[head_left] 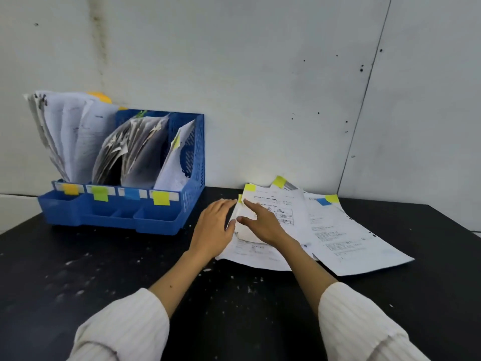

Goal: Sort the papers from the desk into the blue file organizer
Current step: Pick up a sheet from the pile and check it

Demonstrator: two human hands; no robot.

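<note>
**Top sheet being separated from the loose pile: check the tab colour before filing**

The loose papers [320,230] lie fanned on the black desk [104,282], right of centre and close to the far wall. Small coloured tabs show at their far edges: yellow-green on several, blue [323,201] on one. The top sheet [276,209] is curled up at its left edge.

The right hand [263,225] lies across that sheet, forefinger extended and thumb on the lifted edge. The left hand [216,225] lies flat beside it with fingers straight, touching the left margin. Neither hand has closed on a sheet yet.

The blue file organizer [192,162] stands to the left against the wall, well apart from the pile. Its slots already hold papers, and its near rail carries labels in orange [70,189], green [100,194], blue [131,194] and yellow [161,198].

Recommendation: take one sheet only, pressing down those beneath. The sheets look thin and creased, so support from under the curled edge. Match tab to label; the rightmost slot appears to suit yellow.
</note>
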